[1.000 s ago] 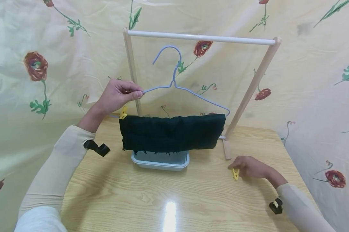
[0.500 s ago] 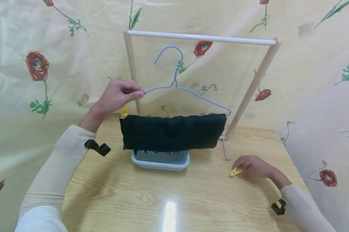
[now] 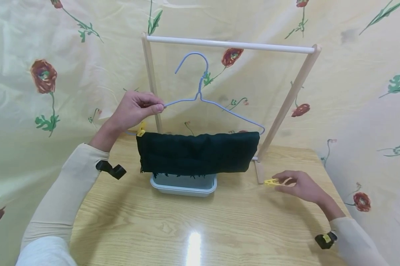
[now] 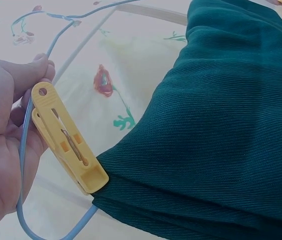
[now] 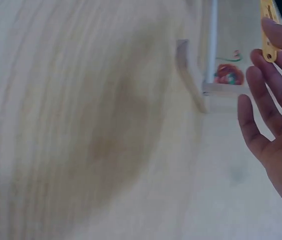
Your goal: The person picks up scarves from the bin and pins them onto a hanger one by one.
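Note:
My left hand [image 3: 138,105] pinches the left shoulder of a blue wire hanger [image 3: 233,113], holding it up with its hook free in the air. Over the hanger's lower bar hangs a folded dark green cloth [image 3: 200,153] with a fringed edge. A yellow clothespin [image 4: 71,140] bites the cloth and bar at the left end, just under my left hand. Between thumb and fingers, my right hand [image 3: 299,185] pinches a second yellow clothespin [image 3: 272,182], raised above the table and to the right of the cloth. The cloth's right end carries no visible clip.
A rack with a white rod [image 3: 230,43] and wooden legs stands behind the hanger. Below the cloth a pale blue plastic bin [image 3: 183,190] sits on the wooden table [image 3: 153,229]. Flowered fabric [image 3: 103,74] covers the wall behind.
My right hand has lifted the clothespin off the table area and turned it to point left, toward the cloth. The left hand and hanger stay nearly still.

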Tool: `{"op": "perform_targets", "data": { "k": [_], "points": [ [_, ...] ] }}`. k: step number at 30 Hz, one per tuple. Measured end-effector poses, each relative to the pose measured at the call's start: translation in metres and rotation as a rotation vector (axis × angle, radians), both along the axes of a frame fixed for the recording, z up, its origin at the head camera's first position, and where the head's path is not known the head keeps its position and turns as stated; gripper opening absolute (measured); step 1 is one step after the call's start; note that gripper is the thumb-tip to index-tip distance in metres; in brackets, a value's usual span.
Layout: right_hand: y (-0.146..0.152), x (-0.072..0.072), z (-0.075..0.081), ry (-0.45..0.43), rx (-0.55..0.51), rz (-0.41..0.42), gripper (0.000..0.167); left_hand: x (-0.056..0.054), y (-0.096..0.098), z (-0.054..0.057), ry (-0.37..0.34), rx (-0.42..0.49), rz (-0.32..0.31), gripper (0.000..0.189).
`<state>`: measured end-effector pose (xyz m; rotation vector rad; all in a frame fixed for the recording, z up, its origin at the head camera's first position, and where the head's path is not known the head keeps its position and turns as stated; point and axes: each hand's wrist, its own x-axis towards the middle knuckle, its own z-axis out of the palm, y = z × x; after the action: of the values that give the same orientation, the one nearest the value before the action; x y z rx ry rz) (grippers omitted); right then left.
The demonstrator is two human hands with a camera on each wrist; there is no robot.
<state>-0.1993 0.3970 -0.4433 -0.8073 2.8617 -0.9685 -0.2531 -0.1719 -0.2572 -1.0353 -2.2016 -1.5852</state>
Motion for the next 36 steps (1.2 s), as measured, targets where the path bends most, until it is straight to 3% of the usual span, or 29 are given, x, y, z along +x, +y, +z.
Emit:
{"op": "perform_targets", "data": {
  "k": [9, 15, 25, 32, 36],
  "points": [
    [-0.012, 0.011, 0.037, 0.118, -0.069, -0.061, 0.030, 0.004, 0.001, 0.002, -0.007, -0.002, 0.009, 0.012],
    [-0.015, 0.012, 0.052, 0.186, -0.123, -0.068, 0.035, 0.005, 0.000, 0.003, -0.001, -0.002, 0.017, 0.012],
    [-0.021, 0.015, 0.073, 0.184, -0.252, -0.177, 0.038, 0.005, -0.001, 0.002, 0.020, -0.002, 0.009, 0.012],
    [-0.028, 0.014, 0.094, 0.255, -0.388, -0.114, 0.036, 0.004, -0.001, 0.003, 0.023, 0.003, -0.010, 0.012],
    [-0.034, 0.013, 0.109, 0.297, -0.413, -0.081, 0.039, 0.004, -0.002, 0.003, 0.022, 0.004, -0.012, 0.012]
  ]
}}
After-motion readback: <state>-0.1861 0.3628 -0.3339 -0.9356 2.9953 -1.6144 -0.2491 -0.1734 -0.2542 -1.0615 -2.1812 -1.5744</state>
